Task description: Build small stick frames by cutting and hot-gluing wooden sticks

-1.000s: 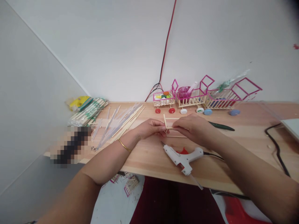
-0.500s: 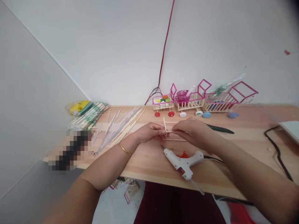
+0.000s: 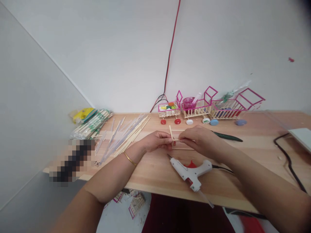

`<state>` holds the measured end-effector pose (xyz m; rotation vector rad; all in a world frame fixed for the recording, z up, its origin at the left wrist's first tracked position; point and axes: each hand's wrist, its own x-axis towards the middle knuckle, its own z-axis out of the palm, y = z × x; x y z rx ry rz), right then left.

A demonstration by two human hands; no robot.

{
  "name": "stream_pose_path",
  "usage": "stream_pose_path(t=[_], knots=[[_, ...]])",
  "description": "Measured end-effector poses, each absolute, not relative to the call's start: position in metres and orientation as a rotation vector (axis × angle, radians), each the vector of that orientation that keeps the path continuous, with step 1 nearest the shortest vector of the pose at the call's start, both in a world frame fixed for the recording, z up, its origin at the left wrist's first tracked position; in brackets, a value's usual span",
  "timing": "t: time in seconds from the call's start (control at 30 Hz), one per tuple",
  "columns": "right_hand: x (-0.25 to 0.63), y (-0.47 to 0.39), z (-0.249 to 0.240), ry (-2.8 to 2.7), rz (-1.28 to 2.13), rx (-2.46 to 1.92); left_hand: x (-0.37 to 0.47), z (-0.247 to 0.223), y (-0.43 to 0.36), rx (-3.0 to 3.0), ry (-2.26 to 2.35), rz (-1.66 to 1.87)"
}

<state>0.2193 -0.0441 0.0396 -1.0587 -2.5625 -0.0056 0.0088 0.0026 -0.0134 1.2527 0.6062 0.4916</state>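
My left hand (image 3: 156, 141) pinches one corner of a small frame of thin wooden sticks (image 3: 170, 132) just above the table. Opposite it, my right hand (image 3: 199, 137) has its fingertips pressed together on a short stick that meets this corner; the fingers cover part of the frame. One stick stands up at the corner, and two long ones run rightward behind and below my right hand. A white hot glue gun (image 3: 191, 173) lies on its side nearer to me, its nozzle pointing up and left.
Loose wooden sticks and clear glue sticks (image 3: 116, 142) spread on the left, near bagged sticks (image 3: 93, 124). Three small stick carts (image 3: 196, 111) with magenta trim stand along the wall. A dark green knife-like object (image 3: 228, 136) lies right of my hand; a black cable (image 3: 289, 161) crosses the table (image 3: 259, 155).
The view has tilted up slightly, so the table sits lower in the picture. Both hands keep nearly the same hold on the stick frame.
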Motion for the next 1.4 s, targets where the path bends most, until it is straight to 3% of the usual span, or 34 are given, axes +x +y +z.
stream_pose_path(t=[0.9,1.4], knots=[[0.217,-0.045,0.039,-2.538,0.086,-1.107,0.001,-0.009,0.007,1.39,0.739,0.612],[0.222,-0.04,0.035,-2.509,0.102,-1.007,0.005,0.0,0.0,1.961,0.7,1.09]])
